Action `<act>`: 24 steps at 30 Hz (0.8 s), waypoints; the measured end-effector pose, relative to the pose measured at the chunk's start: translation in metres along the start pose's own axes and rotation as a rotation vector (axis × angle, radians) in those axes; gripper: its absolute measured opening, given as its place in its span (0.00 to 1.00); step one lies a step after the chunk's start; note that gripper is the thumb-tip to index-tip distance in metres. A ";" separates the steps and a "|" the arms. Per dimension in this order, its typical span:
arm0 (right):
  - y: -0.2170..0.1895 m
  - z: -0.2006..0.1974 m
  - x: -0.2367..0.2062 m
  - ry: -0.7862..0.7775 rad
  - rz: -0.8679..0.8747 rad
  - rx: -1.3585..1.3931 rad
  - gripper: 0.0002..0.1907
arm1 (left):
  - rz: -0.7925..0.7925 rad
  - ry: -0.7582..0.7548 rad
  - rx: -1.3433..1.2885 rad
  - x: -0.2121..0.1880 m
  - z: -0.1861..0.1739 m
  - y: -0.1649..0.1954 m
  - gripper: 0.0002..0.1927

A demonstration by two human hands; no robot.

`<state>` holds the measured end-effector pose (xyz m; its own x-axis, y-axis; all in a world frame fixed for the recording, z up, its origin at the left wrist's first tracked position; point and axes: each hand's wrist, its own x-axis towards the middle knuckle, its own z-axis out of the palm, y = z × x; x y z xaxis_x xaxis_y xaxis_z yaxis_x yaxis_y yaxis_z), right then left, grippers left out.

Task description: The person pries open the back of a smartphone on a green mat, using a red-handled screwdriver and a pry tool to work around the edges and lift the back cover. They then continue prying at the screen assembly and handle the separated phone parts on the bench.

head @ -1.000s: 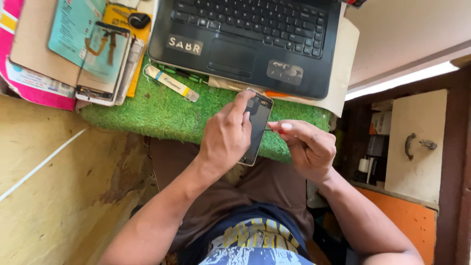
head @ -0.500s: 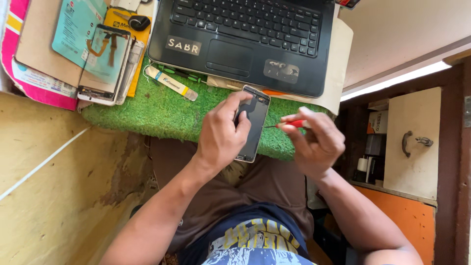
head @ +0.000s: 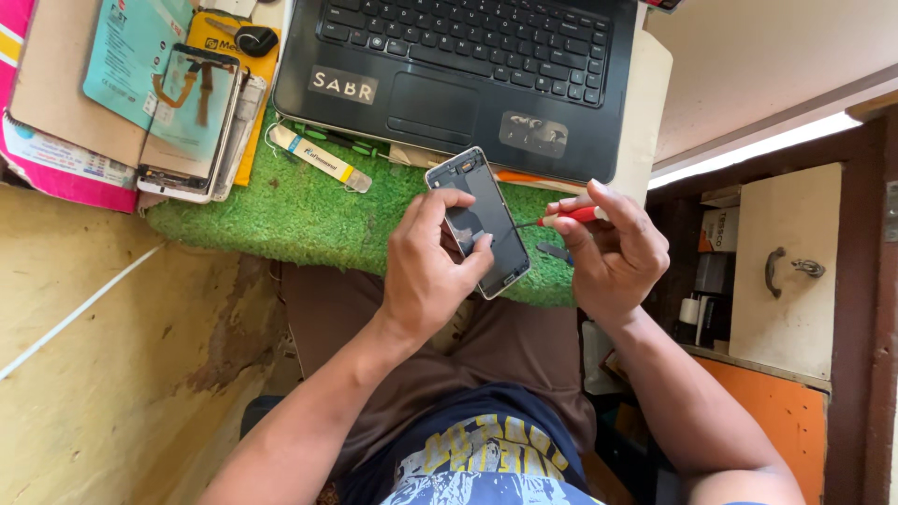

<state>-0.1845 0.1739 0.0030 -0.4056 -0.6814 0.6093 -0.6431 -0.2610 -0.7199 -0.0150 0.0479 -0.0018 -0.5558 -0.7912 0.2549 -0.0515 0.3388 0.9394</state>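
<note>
While the pink folder (head: 37, 173) is lying at the far left of the counter (head: 655, 93), a brown card sheet (head: 56, 65) is resting on it, carrying a teal packet (head: 126, 47) and a detached phone screen with an orange ribbon cable (head: 192, 122). Just beside that, a yellow packet (head: 257, 65) is bearing a small black key fob (head: 254, 39). A green artificial-grass mat (head: 309, 210) is covering the near edge of the counter, and a small white glue tube (head: 318, 159) is lying on it, in front of the black laptop (head: 468, 75).

The left hand (head: 430, 271) is gripping an opened smartphone (head: 479, 220), fingers curled over its left edge and thumb pressing on its face, holding it tilted over the near edge of the mat, just in front of the laptop. The right hand (head: 613, 248) is closing around a red-handled screwdriver (head: 569, 217), pinching it between thumb and fingertips, its thin shaft pointing left at the right edge of the phone. Further right, a cream cabinet door with a metal handle (head: 781, 266) is standing below counter level.
</note>
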 end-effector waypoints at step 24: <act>0.003 -0.003 -0.002 -0.008 -0.005 0.032 0.21 | -0.114 -0.057 -0.144 0.001 -0.001 0.002 0.21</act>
<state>-0.1875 0.1760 0.0004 -0.3972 -0.6850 0.6107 -0.6243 -0.2860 -0.7269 -0.0148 0.0470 0.0004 -0.5996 -0.7888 0.1353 0.0002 0.1690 0.9856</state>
